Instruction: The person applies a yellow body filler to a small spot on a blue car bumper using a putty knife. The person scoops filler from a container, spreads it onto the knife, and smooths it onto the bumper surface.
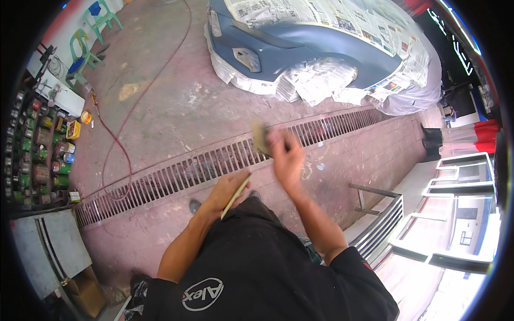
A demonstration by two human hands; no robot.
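room to pass between left hand [227, 189] and right hand [289, 160]. masked car [332, 45] blocks far right; cans [42, 172] crowd left; red hose [108, 131] crosses floor [214, 117].

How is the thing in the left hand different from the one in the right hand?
The yellow strip in the left hand looks thin and pale; the olive piece in the right hand looks broader and darker. The yellow strip has clearer edges; the olive piece is blurred. In the picture the strip sits lower, the piece higher. Both look yellowish, each held in one hand.
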